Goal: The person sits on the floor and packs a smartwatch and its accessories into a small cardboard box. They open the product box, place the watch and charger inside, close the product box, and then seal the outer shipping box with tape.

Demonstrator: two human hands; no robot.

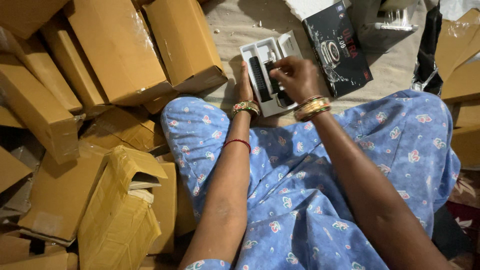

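Note:
A white moulded tray (256,51) lies on the floor in front of my knees, with black watch straps (260,77) set in its slots. My left hand (244,85) grips the tray's left edge, the thumb side hidden under the wrist. My right hand (296,76) reaches over the tray with fingers curled on a black strap piece (274,70) in the middle slot. Both wrists carry gold and green bangles. A black product box (339,47) with a watch picture lies just right of the tray.
Many brown cardboard boxes (115,50) are piled along the left, some open (125,200). More cardboard (462,75) stands at the right edge. Clear plastic packaging (390,22) lies at the top right. My lap in blue flowered cloth (300,190) fills the foreground.

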